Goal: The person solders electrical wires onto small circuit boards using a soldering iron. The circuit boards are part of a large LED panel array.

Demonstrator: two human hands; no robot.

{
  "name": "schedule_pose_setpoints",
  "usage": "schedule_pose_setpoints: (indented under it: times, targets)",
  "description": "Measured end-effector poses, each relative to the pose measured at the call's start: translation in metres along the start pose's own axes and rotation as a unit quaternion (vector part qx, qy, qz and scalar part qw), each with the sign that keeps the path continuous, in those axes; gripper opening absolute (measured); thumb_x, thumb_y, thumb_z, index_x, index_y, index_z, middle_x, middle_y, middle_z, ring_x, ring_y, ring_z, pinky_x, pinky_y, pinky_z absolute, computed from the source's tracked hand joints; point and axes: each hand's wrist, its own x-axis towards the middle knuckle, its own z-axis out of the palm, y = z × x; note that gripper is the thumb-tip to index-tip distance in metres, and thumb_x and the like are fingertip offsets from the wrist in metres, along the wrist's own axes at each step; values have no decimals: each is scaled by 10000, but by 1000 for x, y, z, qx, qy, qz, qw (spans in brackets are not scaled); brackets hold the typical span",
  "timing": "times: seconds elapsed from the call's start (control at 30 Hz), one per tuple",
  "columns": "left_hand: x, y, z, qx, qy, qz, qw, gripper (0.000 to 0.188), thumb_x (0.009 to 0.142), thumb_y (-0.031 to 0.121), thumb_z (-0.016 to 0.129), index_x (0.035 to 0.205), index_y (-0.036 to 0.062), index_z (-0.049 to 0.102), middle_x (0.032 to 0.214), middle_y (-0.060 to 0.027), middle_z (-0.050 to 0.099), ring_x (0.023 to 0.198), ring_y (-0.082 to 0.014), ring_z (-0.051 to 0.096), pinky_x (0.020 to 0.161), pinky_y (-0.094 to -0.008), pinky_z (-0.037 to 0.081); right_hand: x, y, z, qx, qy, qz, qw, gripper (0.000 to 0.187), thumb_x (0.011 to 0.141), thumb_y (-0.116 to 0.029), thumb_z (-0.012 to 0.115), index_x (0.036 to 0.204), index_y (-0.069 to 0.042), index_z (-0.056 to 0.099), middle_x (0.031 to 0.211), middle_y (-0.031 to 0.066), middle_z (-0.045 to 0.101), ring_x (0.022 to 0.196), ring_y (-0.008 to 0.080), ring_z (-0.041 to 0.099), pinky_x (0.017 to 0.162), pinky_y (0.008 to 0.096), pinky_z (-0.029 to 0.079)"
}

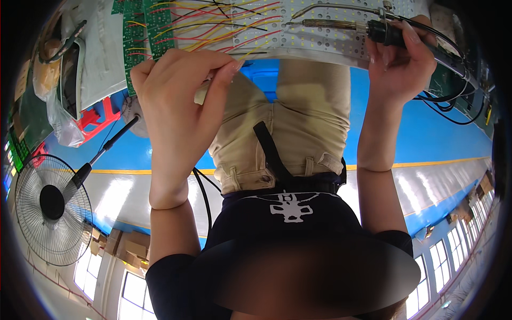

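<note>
1. Blue floor (122,154) with a yellow stripe (437,164) lies beneath the worktop (106,56); at the left we see a standing fan (32,186) and a red stool (101,124), with cardboard boxes (136,250) by the windows (136,293) at the lower left.
2. Green circuit boards (152,29) lie side by side on the worktop, just beyond the left hand (178,96). From them we trace red, yellow and black wires (213,36) running rightward across a pale plate (253,38) dotted with holes.
3. We note the left hand at the worktop's near edge, its thumb and forefinger pressed together at the tips, next to the near end of a yellow wire (253,52); whether the wire lies between them, we cannot tell.
4. We find the right hand (400,66) with its fingers closed around the black handle of a soldering iron (330,24). The iron points leftward above the plate, its tip near the wires' free ends.
5. Beyond the iron's barrel we see a thin, bent metal tube (336,6); a black cable (448,106) loops beside the right hand.
</note>
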Motion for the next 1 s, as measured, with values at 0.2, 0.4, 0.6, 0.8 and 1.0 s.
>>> schedule_pose_setpoints:
  times: [0.2, 0.4, 0.6, 0.8, 1.0]
  targets:
    - [2, 5, 2, -15, -20, -32, 999, 43, 800, 99, 632, 825, 66, 621, 638, 6, 614, 548, -96, 516, 754, -270, 300, -1, -1, -1, -6, 13, -3, 1000, 159, 799, -149, 456, 777, 0, 507, 500, 49, 393, 423, 130, 358, 401, 295, 326]
    - [5, -1, 17, 7, 35, 52, 998, 73, 771, 44, 664, 825, 81, 631, 647, 8, 612, 495, -78, 483, 662, -246, 324, -2, -1, 1, -37, 19, -10, 999, 116, 798, -123, 453, 766, -16, 482, 512, 54, 417, 402, 138, 367, 384, 298, 348]
    - [7, 4, 18, -16, 55, 4, 998, 94, 759, 39, 673, 822, 99, 637, 664, 33, 611, 486, -77, 473, 644, -246, 327, -4, -3, 13, -98, 55, -18, 993, 68, 789, -98, 454, 776, -34, 474, 525, 58, 442, 393, 137, 377, 378, 292, 378]
    - [9, -3, 19, 0, 46, 79, 996, 108, 755, 30, 669, 814, 108, 622, 628, 47, 582, 481, -65, 461, 626, -237, 307, -2, -4, 8, -46, -2, -26, 999, 55, 791, -98, 458, 774, -47, 471, 522, 45, 439, 393, 115, 376, 374, 283, 397]
    - [11, -3, 21, 1, 34, 74, 997, 102, 762, 27, 655, 783, 113, 603, 604, 62, 556, 459, -69, 421, 613, -245, 290, -4, -2, 10, -91, 29, -32, 995, 62, 794, -94, 454, 768, -40, 468, 519, 29, 418, 383, 99, 364, 378, 268, 402]
